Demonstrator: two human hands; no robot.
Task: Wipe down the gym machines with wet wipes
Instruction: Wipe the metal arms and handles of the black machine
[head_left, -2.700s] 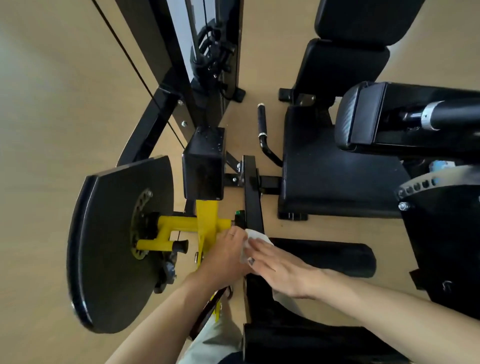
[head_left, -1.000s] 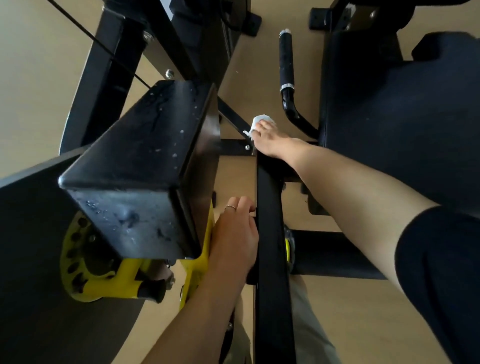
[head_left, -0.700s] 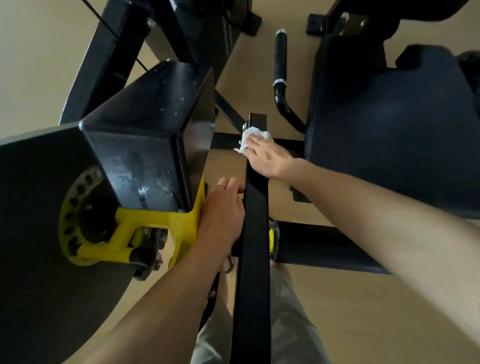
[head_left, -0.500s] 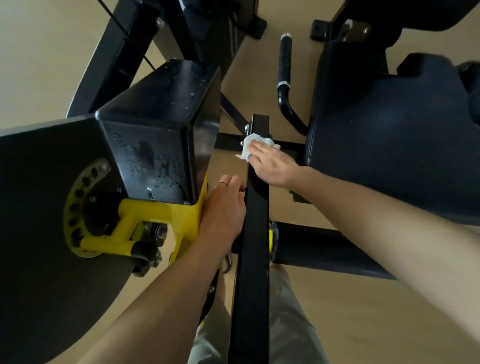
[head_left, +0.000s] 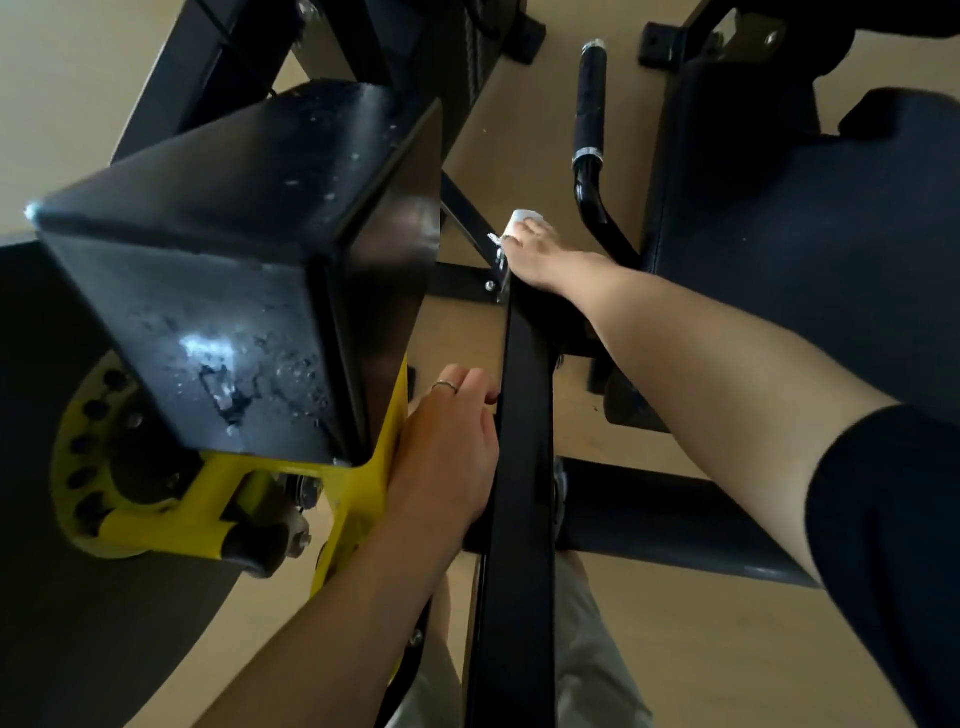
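Since half a second ago the right hand (head_left: 540, 254) has been sliding forward along the black bar (head_left: 522, 467), so it is now reaching past the bar's far end, where the bolted bracket is sitting. One gym machine is filling the view, showing one round black plate (head_left: 67, 597) at lower left, one padded seat (head_left: 810, 218) at upper right, one scuffed black box (head_left: 249, 249) speckled with droplets, one yellow bracket (head_left: 218, 525), one foam roller (head_left: 670, 525) and one curved handle (head_left: 589, 104). Two hands are working: the left hand (head_left: 447, 457), wearing one ring, is lying with its fingers curling over the bar's left edge beside the yellow bracket. One wet wipe (head_left: 521, 221), small, white and crumpled into a wad, is peeking from under the right fingertips, which are pressing it against the bar's far end.
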